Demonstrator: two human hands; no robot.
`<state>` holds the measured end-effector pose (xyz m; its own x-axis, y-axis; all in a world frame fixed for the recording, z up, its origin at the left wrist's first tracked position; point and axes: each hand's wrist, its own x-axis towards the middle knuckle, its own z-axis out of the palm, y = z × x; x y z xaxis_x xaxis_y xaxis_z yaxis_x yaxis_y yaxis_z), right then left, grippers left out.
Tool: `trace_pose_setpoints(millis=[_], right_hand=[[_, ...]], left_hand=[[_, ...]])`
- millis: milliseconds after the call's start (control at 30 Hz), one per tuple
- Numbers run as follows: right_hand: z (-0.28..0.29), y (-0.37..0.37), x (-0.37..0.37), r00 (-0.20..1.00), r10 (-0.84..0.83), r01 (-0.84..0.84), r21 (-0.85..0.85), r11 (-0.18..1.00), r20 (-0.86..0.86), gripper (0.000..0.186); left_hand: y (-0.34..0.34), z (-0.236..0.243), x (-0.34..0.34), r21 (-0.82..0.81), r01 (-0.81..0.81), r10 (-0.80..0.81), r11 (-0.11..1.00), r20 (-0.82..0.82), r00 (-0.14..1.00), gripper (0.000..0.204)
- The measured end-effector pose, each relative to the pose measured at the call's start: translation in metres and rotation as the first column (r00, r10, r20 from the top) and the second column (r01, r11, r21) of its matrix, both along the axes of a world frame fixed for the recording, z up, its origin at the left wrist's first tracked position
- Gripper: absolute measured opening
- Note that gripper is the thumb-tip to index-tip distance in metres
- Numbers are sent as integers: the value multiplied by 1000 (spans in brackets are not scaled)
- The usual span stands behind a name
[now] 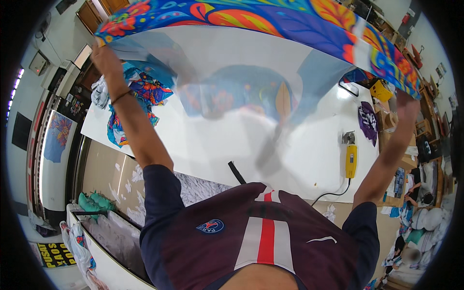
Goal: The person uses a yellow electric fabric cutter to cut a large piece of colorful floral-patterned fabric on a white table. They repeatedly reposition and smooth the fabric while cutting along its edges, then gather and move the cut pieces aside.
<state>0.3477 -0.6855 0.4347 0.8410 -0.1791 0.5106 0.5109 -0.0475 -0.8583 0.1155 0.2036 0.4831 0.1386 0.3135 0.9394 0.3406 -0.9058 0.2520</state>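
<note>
A wide piece of colourful floral-printed fabric (241, 19) is stretched in the air across the top of the view, held up by both arms. My left hand (102, 57) is closed on its left end. At the far right, my right hand (407, 105) grips the other end, its fingers partly hidden and blurred. The fabric is raised above a white table (314, 169), and a blurred, pale expanse with faint printed patterns shows below its coloured band. Closest to my left arm lies a heap of printed fabric pieces (140, 96) on the table.
A yellow handheld electric cutter (351, 157) with a black cord lies on the table's right side. Beyond it is a crumpled purple cloth (368, 123). A large printer (55, 154) stands at left. Fabric scraps (116, 188) litter the floor. People sit at the far right.
</note>
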Motion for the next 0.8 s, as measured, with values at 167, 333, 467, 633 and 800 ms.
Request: trace_pose_setpoints(millis=[167,333,467,633,800], right_hand=[[-41,-28,-94,984,-164,156,-107,982,-68,41],[-157,-66,-151,960,-242,134,-534,835,-138,41],[-172,4,-181,920,-359,148,-711,688,-157,43],[-212,49,-168,915,-402,210,-810,547,-34,37],[-270,45,-160,895,-445,196,-915,354,20,38]], left_hand=[[-79,-27,-89,-208,640,-497,740,473,728,32],[-93,-186,-177,-475,520,-356,710,395,847,30],[-109,-278,-220,-664,482,-393,572,294,871,23],[-92,-366,-220,-837,175,-233,519,59,971,47],[-117,-380,-193,-816,-101,-232,569,-276,933,58]])
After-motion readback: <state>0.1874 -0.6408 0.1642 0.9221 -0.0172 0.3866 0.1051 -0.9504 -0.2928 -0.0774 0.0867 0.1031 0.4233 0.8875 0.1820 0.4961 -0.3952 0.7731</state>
